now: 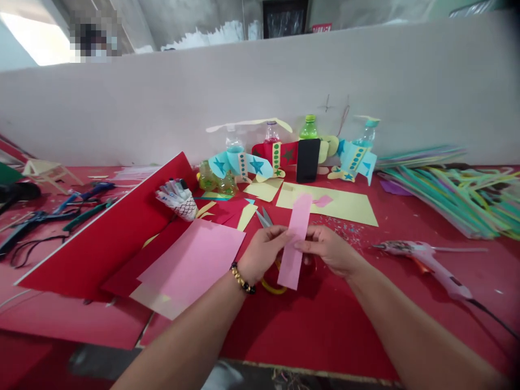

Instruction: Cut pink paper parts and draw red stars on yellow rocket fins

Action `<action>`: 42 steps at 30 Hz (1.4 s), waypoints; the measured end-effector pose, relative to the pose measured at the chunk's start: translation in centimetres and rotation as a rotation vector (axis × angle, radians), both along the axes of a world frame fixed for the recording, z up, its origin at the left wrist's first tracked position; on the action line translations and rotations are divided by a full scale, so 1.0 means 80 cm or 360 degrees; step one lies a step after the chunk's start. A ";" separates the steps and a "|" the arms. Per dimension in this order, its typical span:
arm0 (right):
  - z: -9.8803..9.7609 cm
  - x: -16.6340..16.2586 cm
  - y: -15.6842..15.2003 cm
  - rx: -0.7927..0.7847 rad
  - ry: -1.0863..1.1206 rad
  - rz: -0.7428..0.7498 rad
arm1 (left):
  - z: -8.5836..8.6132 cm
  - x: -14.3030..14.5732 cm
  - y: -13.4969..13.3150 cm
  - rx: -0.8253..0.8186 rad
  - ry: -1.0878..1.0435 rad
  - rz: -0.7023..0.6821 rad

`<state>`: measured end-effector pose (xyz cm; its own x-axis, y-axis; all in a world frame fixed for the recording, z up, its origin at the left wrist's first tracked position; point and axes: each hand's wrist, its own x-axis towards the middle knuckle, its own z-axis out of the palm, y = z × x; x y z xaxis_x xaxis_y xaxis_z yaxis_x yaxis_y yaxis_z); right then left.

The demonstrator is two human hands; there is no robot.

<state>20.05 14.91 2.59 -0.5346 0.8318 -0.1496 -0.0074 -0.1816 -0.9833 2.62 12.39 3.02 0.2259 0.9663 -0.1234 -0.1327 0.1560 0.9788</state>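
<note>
A long pink paper strip (294, 244) is held upright over the red table, its upper end rounded. My left hand (266, 249) pinches its left edge, and a bracelet circles that wrist. On the opposite edge, my right hand (329, 248) grips the strip between thumb and fingers. Beneath both hands lies a pair of scissors (265, 218), its blades pointing away and its handles partly hidden. A small pink paper cutout (323, 201) rests on a pale yellow sheet (349, 207) behind the strip. Pink sheets (195, 252) lie left of my left hand.
Bottle airplanes with paper wings (240, 162) stand along the back, beside a black phone (307, 161). A glue gun (426, 260) lies at right, below plastic straws (450, 200). To the left are a pen holder (181, 201), a slanted red board (114, 233) and pliers (36, 222).
</note>
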 end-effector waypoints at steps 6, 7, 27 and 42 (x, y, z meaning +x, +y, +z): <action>-0.001 -0.004 -0.001 -0.0155 0.0074 -0.0132 | -0.016 0.013 0.002 -0.0069 -0.0178 0.0176; -0.003 -0.004 -0.001 -0.0169 0.0089 -0.0160 | -0.017 0.014 0.002 -0.0079 -0.0194 0.0199; -0.006 -0.010 -0.003 -0.0072 0.0334 -0.0508 | -0.007 0.003 0.003 0.0077 -0.0295 0.0145; -0.003 -0.006 -0.009 0.0060 0.0323 -0.0485 | 0.001 0.000 -0.002 -0.0018 -0.0409 0.0100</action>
<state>19.54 14.15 2.36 -0.2773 0.9602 -0.0322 -0.2511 -0.1048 -0.9623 2.63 12.19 3.10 0.1911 0.9782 -0.0807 -0.3866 0.1506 0.9099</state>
